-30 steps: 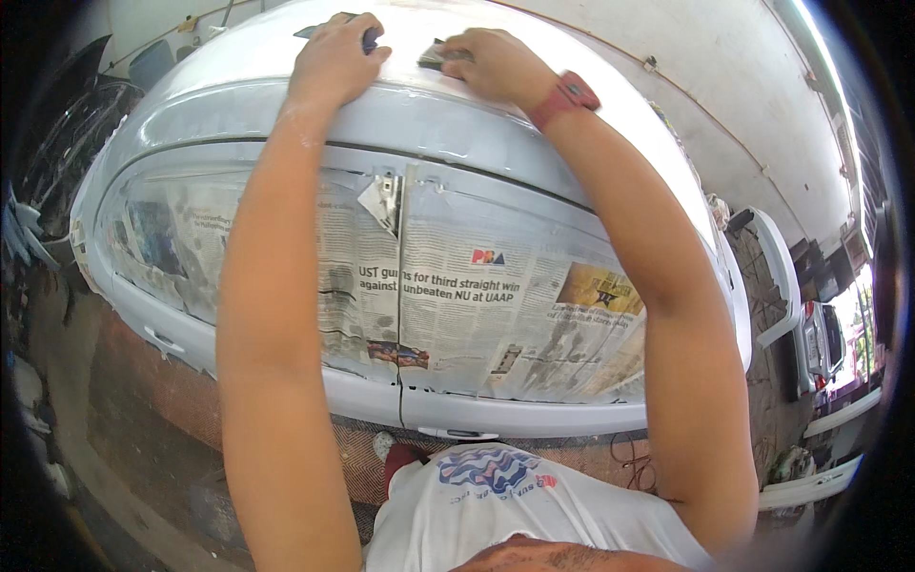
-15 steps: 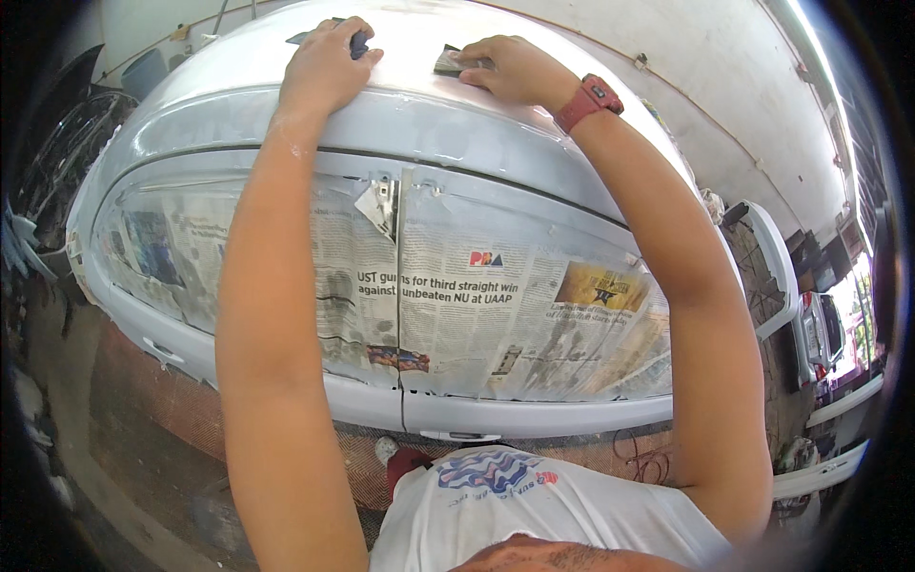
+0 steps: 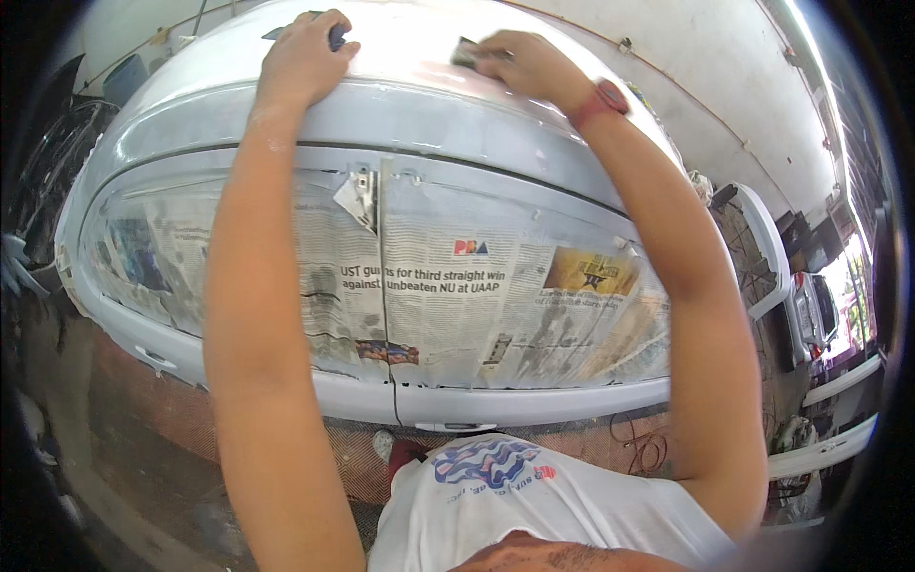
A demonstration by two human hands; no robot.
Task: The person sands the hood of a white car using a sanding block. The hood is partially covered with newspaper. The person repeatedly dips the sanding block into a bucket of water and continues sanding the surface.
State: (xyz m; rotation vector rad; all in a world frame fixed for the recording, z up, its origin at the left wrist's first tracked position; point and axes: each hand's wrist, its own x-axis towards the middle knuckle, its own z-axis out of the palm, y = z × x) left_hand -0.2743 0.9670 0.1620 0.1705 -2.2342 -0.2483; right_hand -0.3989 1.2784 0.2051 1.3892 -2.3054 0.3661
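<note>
Both my arms reach forward over a car body in pale grey primer, up to its shiny wet white roof (image 3: 405, 48). On the roof's left, my left hand (image 3: 303, 62) is closed round a dark blue-grey piece (image 3: 335, 38) that pokes out on both sides of the fingers; its kind is unclear. Farther right, my right hand (image 3: 534, 65) presses a small, dark, folded sheet that looks like sandpaper (image 3: 464, 53) on the roof. Motion blurs this hand and the red watch (image 3: 602, 103) on its wrist. Newspaper (image 3: 448, 329) covers the side windows below my arms.
The lower door panels (image 3: 515, 398) run close in front of my body. A reddish hose (image 3: 640, 448) lies coiled on the floor. Loose white car panels (image 3: 824, 462) and a parked car (image 3: 810, 315) are at the right; a blue bucket (image 3: 124, 81) stands far left.
My right hand and its folded sheet have shifted slightly right relative to the roof. My left hand keeps its grip, and the whole view has shifted a little.
</note>
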